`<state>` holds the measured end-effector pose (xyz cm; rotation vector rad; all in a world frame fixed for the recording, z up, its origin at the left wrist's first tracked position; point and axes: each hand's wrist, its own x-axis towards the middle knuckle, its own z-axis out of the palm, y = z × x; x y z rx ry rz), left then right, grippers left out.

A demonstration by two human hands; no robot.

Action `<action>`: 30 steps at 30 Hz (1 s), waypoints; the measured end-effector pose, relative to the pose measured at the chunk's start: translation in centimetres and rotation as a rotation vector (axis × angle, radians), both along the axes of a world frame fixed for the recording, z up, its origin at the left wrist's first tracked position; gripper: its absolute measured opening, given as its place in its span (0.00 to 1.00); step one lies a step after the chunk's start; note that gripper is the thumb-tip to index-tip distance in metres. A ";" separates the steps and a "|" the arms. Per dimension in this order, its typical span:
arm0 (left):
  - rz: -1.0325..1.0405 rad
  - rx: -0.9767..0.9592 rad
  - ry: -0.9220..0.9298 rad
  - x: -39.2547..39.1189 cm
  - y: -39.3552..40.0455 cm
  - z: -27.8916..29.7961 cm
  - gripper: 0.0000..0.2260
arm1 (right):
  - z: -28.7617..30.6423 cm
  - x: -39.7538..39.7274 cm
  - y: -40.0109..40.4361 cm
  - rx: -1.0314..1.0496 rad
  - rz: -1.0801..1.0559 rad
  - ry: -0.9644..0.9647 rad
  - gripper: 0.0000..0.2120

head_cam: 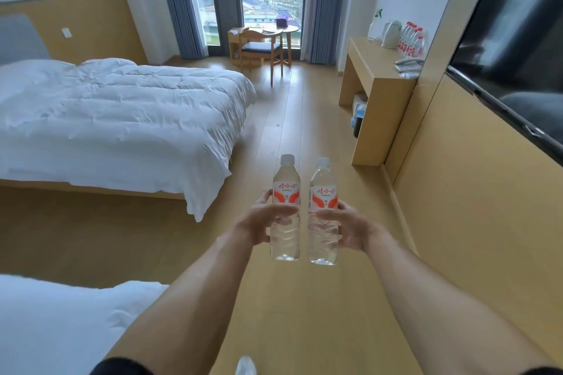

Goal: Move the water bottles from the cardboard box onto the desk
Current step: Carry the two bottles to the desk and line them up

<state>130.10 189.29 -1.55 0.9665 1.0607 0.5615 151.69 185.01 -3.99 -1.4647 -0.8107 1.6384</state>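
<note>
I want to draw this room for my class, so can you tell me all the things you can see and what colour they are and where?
held water bottles: two, clear with orange labels, upright, one in each hand
desk bottles: several, red-capped, far end of desk
desk: one, light wood, right wall
kettle: one, pale, on desk
telephone: one, light grey, on desk
beds: two, white, left
chair: one, wooden, by window
round table: one, wooden, by window
curtains: blue-grey, beside window
television: one, black, right wall
left hand: grips left bottle
right hand: grips right bottle
</note>
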 end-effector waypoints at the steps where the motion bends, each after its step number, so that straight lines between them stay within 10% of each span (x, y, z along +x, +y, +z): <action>1: -0.003 -0.001 0.007 0.1 1.5 -0.4 0.31 | -0.3 0.1 1.4 -0.005 0.000 0.000 0.33; 30: -0.057 -0.024 0.024 3.5 51.7 -2.3 0.35 | 0.0 3.1 48.6 -0.045 -0.066 -0.010 0.33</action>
